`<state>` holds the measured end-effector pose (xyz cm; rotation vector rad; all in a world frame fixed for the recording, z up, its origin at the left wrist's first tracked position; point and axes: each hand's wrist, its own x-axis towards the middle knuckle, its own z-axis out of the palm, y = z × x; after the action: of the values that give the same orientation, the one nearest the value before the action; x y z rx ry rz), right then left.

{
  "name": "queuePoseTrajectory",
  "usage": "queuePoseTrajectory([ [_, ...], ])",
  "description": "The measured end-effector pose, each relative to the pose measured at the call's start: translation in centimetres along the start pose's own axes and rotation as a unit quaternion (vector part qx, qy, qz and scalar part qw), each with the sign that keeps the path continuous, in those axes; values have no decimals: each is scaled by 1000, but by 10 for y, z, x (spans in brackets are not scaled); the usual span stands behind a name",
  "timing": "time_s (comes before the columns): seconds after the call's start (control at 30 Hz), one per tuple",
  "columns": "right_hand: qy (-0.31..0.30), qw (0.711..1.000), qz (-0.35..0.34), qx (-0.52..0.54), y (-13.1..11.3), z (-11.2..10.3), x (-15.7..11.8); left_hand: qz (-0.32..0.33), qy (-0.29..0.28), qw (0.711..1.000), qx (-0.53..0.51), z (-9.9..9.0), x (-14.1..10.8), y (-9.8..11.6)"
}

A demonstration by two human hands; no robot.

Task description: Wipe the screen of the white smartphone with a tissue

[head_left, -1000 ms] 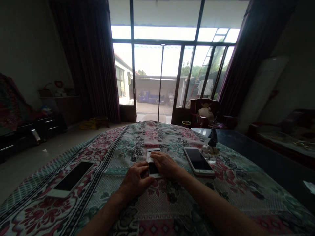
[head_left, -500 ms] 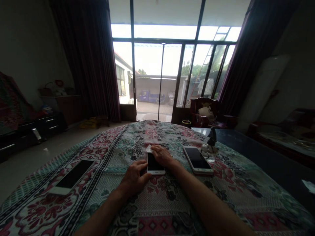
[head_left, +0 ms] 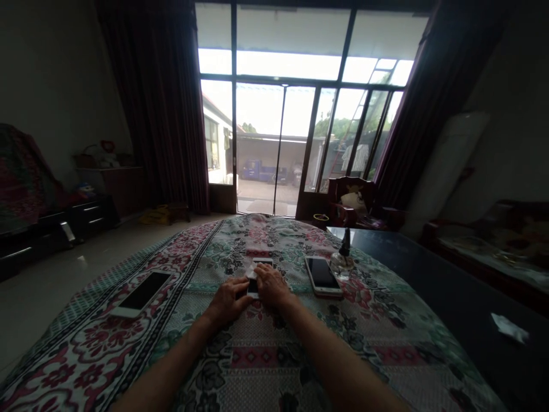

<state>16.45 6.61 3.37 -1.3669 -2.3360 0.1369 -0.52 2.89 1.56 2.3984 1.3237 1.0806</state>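
Right hand (head_left: 271,284), part-curled, holding tissue (head_left: 251,271), now lower on phone (head_left: 253,288); phone top uncovered; left hand (head_left: 229,297) part-open, touching edge.

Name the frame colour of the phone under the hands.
The phone has a white frame, seen best in the head view.

White-rimmed, dark-screened phone (head_left: 253,287) flat on patterned cloth (head_left: 257,332), small white wad (head_left: 251,272), probably tissue, on top
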Motion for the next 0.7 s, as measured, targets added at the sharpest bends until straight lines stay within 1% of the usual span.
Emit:
queuePoseTrajectory([
  [0.17,-5,1000,21,13,-13,-2,-22,-7,-7,1000,25,1,-8,5],
  [0.3,-2,998,45,36,-22,-3,-40,-3,5,999,38,4,-14,9],
  [0.4,2,998,45,45,-28,-5,-52,4,6,999,42,6,-19,9],
  [0.57,-3,998,40,54,-37,-11,-69,-10,7,999,44,5,-25,11],
  [0.7,2,998,37,60,-40,-11,-81,6,4,999,32,2,-26,14],
])
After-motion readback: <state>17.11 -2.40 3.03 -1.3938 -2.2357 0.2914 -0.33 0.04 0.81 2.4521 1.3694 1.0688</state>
